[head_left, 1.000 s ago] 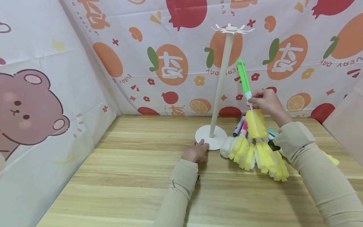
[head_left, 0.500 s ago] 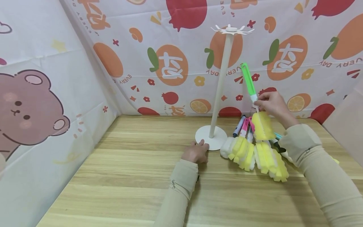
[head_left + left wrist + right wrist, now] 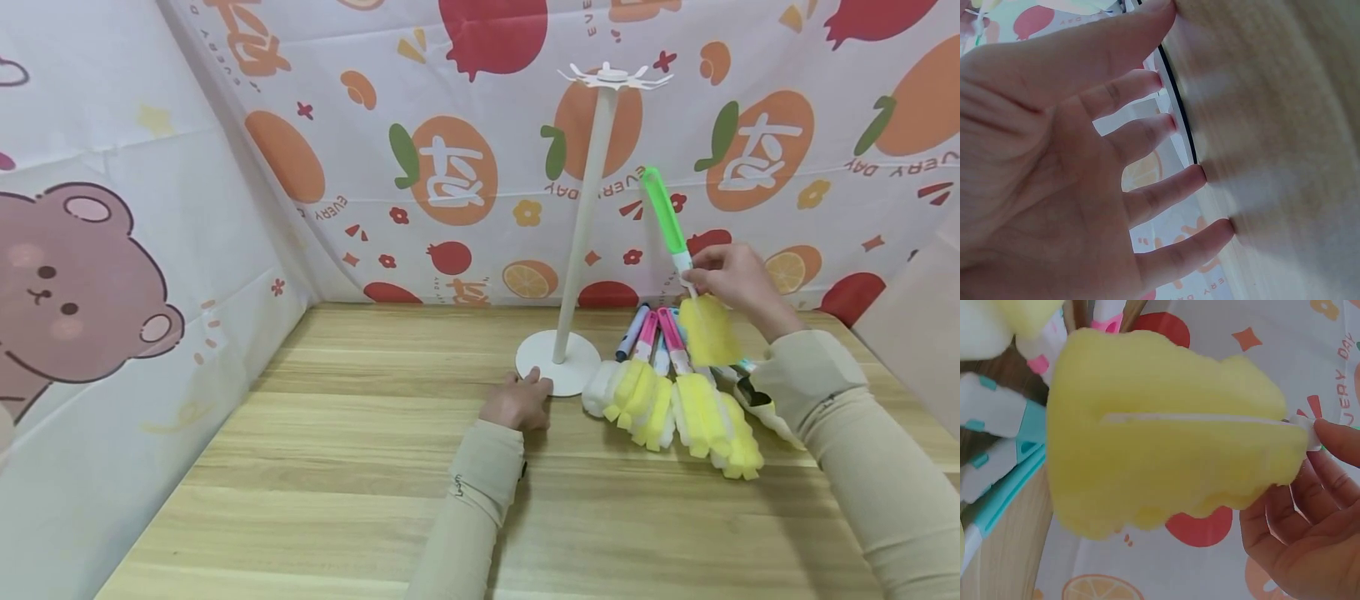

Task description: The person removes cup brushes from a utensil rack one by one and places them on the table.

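Note:
My right hand (image 3: 738,279) pinches a sponge bottle brush (image 3: 708,331) at the white neck between its bright green handle and yellow sponge head. The brush is held up with the handle pointing up and tilted left, the sponge downward. In the right wrist view the sponge (image 3: 1166,462) fills the middle, with thumb and fingers at its neck. My left hand (image 3: 517,402) touches the near edge of the round white base of a stand (image 3: 587,225). Its fingertips rest on the table and base edge. On top of the pole is a ring of white hooks (image 3: 611,78).
Several more sponge brushes (image 3: 701,417) lie heaped on the wooden table (image 3: 360,467), right of the stand, with pink, teal and purple handles. A fruit-print cloth (image 3: 487,250) hangs behind, and a bear-print cloth (image 3: 82,283) on the left.
My right hand has moved right and slightly down with the green-handled brush, which leans further left at the top. More of the pink handles show beneath. The left hand and stand stay put.

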A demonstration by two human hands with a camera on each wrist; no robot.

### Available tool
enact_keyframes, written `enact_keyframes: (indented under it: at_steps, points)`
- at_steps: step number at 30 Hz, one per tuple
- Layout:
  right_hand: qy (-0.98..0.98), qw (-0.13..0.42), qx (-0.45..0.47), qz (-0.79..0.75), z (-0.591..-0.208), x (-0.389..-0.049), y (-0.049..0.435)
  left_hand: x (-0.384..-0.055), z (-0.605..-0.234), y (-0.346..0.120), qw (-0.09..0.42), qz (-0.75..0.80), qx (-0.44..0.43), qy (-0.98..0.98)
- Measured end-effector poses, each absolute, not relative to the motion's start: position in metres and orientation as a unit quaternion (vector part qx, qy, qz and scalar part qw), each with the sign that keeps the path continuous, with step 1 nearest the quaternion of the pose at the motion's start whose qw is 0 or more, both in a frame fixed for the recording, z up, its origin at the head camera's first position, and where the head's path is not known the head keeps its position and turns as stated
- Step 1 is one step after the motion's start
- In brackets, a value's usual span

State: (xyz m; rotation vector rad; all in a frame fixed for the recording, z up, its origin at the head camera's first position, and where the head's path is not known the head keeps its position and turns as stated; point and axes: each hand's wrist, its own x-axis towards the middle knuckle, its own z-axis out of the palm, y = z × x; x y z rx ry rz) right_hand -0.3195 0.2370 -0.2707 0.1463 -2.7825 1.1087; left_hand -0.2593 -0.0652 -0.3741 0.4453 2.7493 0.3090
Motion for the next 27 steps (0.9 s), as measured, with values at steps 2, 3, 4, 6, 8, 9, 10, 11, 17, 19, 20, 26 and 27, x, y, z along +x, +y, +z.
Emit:
enact_keyframes:
  at_steps: [2, 3, 4, 6, 8, 9, 10, 11, 17, 19, 20, 26, 27]
  points:
    - [-0.928, 0.065, 0.046, 0.364, -0.27, -0.319, 0.239, -0.26, -0.374, -0.065, 0.17, 0.108, 0.157, 0.967]
    - [-0.93, 0.061, 0.044, 0.36, -0.27, -0.319, 0.24, -0.26, -0.374, -0.065, 0.17, 0.107, 0.157, 0.967]
    - [-0.932, 0.057, 0.043, 0.357, -0.27, -0.319, 0.24, -0.26, -0.375, -0.065, 0.17, 0.106, 0.157, 0.967]
    - [-0.935, 0.045, 0.041, 0.35, -0.27, -0.319, 0.242, -0.26, -0.375, -0.065, 0.169, 0.103, 0.158, 0.967]
    - [-0.938, 0.034, 0.041, 0.343, -0.27, -0.319, 0.244, -0.261, -0.375, -0.065, 0.168, 0.102, 0.158, 0.968]
    - [-0.939, 0.03, 0.041, 0.339, -0.27, -0.32, 0.245, -0.261, -0.374, -0.065, 0.169, 0.101, 0.158, 0.968]
    - [-0.94, 0.026, 0.043, 0.337, -0.27, -0.32, 0.246, -0.26, -0.374, -0.065, 0.169, 0.1, 0.159, 0.968]
    - [-0.941, 0.023, 0.044, 0.335, -0.269, -0.32, 0.246, -0.26, -0.374, -0.065, 0.169, 0.098, 0.159, 0.968]
    - [-0.944, 0.019, 0.05, 0.324, -0.267, -0.321, 0.249, -0.26, -0.374, -0.065, 0.172, 0.097, 0.159, 0.967]
    - [-0.946, 0.016, 0.053, 0.319, -0.266, -0.321, 0.25, -0.261, -0.374, -0.065, 0.172, 0.098, 0.159, 0.967]
    - [-0.946, 0.013, 0.054, 0.318, -0.266, -0.321, 0.251, -0.261, -0.375, -0.065, 0.171, 0.098, 0.158, 0.967]
    - [-0.944, -0.02, 0.064, 0.322, -0.266, -0.321, 0.259, -0.261, -0.375, -0.065, 0.172, 0.097, 0.157, 0.968]
    - [-0.944, -0.028, 0.065, 0.322, -0.267, -0.321, 0.26, -0.262, -0.375, -0.065, 0.172, 0.097, 0.156, 0.968]
